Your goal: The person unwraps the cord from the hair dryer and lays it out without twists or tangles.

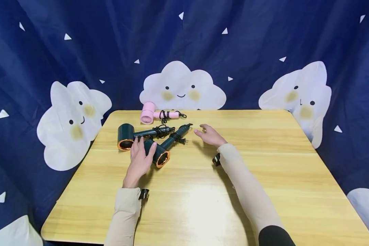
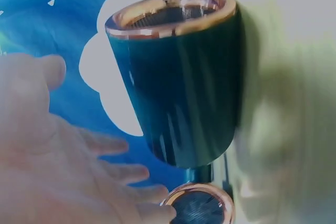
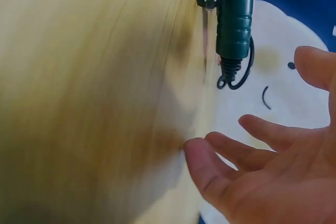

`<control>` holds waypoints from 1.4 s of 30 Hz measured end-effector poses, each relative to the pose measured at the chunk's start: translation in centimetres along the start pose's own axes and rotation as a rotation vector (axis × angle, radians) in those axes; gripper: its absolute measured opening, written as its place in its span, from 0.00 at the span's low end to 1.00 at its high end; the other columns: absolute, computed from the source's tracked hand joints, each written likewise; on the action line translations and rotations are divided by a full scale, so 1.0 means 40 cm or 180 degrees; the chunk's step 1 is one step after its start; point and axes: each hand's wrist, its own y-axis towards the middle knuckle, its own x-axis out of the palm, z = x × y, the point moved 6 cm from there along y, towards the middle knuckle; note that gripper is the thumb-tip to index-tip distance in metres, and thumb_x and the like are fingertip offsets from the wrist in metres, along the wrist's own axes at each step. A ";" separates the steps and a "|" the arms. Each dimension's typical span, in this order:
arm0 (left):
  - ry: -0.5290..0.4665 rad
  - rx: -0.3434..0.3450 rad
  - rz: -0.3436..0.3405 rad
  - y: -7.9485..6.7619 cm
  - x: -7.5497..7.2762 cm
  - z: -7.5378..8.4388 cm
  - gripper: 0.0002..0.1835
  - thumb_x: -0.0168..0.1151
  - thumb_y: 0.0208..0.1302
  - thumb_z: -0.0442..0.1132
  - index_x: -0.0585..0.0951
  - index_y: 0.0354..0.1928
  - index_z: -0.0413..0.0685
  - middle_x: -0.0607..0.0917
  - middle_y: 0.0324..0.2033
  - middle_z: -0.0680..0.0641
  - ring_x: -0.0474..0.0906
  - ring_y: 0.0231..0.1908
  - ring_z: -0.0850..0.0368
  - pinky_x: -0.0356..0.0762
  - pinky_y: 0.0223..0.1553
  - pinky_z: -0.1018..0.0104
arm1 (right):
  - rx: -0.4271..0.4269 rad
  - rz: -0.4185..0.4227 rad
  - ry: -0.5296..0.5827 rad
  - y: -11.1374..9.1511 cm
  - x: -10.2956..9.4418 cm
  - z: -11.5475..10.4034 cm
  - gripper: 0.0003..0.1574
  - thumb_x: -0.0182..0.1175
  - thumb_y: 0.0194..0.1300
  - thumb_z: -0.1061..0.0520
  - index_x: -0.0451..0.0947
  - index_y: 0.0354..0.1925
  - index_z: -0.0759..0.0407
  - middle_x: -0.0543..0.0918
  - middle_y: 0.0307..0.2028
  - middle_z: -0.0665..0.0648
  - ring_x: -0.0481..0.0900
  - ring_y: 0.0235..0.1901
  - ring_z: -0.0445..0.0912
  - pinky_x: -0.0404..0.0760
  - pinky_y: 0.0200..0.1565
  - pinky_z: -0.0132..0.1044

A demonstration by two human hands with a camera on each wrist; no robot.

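Two dark green hair dryers with copper rims lie on the table. The nearer hair dryer (image 1: 153,150) has its handle slanting up to the right, a black cord wound round it. My left hand (image 1: 139,160) is beside that dryer's head, fingers spread and holding nothing; the left wrist view shows a gap between palm and barrel. Behind it lies the farther green hair dryer (image 1: 125,134), its handle pointing right. My right hand (image 1: 211,135), fingers loosely bent and empty, hovers to the right of the nearer dryer's handle end (image 3: 233,35).
A pink hair dryer (image 1: 148,112) with a black cord round its handle lies at the table's back edge. The light wooden table (image 1: 264,164) stands against a dark blue curtain (image 1: 249,41) printed with white clouds.
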 end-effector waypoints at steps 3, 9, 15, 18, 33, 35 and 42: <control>-0.0250 -0.0183 -0.0030 -0.010 0.006 -0.006 0.53 0.32 0.66 0.76 0.35 0.78 0.46 0.32 0.78 0.38 0.30 0.77 0.36 0.41 0.74 0.36 | 0.0022 0.0033 0.0226 0.020 0.002 0.000 0.46 0.49 0.73 0.36 0.52 0.75 0.61 0.60 0.73 0.66 0.60 0.73 0.60 0.61 0.71 0.57; -0.0937 -0.0638 -0.0147 -0.013 0.022 -0.032 0.57 0.33 0.62 0.79 0.23 0.76 0.52 0.24 0.77 0.43 0.25 0.77 0.39 0.38 0.76 0.40 | 0.0238 0.0109 0.0865 0.061 0.009 -0.002 0.45 0.53 0.72 0.39 0.53 0.75 0.61 0.66 0.70 0.66 0.70 0.66 0.59 0.71 0.66 0.52; -0.2218 -0.0913 -0.0294 -0.014 0.049 -0.054 0.55 0.43 0.68 0.71 0.23 0.76 0.51 0.25 0.77 0.47 0.28 0.78 0.48 0.38 0.77 0.45 | 0.0509 0.0078 0.1868 0.096 0.042 -0.008 0.46 0.58 0.71 0.45 0.51 0.76 0.61 0.72 0.59 0.64 0.73 0.44 0.48 0.78 0.54 0.41; -0.2776 -0.0959 -0.0318 -0.016 0.060 -0.054 0.53 0.46 0.71 0.64 0.22 0.76 0.52 0.27 0.78 0.45 0.34 0.78 0.45 0.44 0.75 0.40 | 0.0575 0.0008 0.2248 0.113 0.064 -0.016 0.46 0.59 0.71 0.48 0.49 0.76 0.61 0.73 0.51 0.60 0.68 0.34 0.43 0.76 0.50 0.39; -0.3398 -0.1094 -0.0282 -0.001 0.075 -0.051 0.52 0.53 0.73 0.53 0.23 0.76 0.55 0.31 0.78 0.43 0.44 0.77 0.46 0.52 0.73 0.40 | 0.0760 0.0035 0.3161 0.131 0.104 -0.019 0.51 0.60 0.69 0.60 0.41 0.75 0.70 0.63 0.70 0.68 0.72 0.62 0.53 0.68 0.70 0.43; -0.3376 -0.1090 -0.0305 -0.002 0.076 -0.051 0.52 0.52 0.73 0.53 0.22 0.76 0.55 0.32 0.78 0.43 0.44 0.77 0.46 0.53 0.73 0.40 | 0.0711 0.0013 0.3035 0.125 0.105 -0.020 0.47 0.60 0.68 0.61 0.45 0.75 0.71 0.67 0.68 0.68 0.74 0.60 0.52 0.71 0.68 0.43; -0.3307 -0.1017 -0.0376 0.004 0.077 -0.044 0.51 0.51 0.74 0.52 0.22 0.76 0.55 0.36 0.78 0.41 0.51 0.76 0.44 0.58 0.71 0.42 | 0.0666 -0.0020 0.2191 0.092 0.104 -0.038 0.56 0.66 0.64 0.58 0.41 0.76 0.63 0.64 0.70 0.70 0.76 0.62 0.57 0.76 0.63 0.44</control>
